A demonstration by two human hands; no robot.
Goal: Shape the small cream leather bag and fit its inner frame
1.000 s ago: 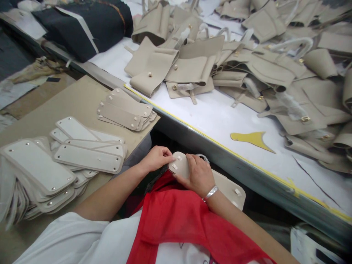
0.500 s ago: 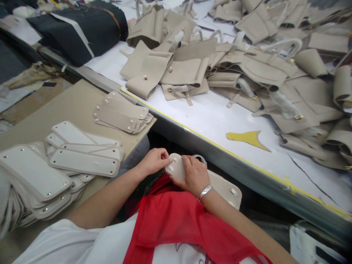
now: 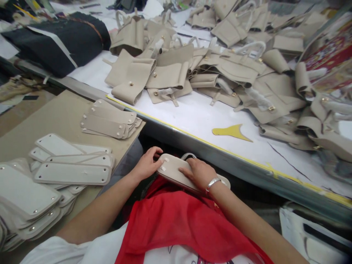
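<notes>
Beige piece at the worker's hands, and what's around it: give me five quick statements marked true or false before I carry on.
1. The left hand touches the end of the beige piece that has two pale tabs. True.
2. The right hand is clear of the beige piece. False: the right hand lies on it.
3. The yellow piece lies on the table. True.
4. The black bundle is right of the bags. False: the black bundle is left of the bags.
5. The white panels lie on the tan board. True.

The left grip [image 3: 150,162] curls, thumb extended; the right grip [image 3: 200,172] lies palm-down.
</notes>
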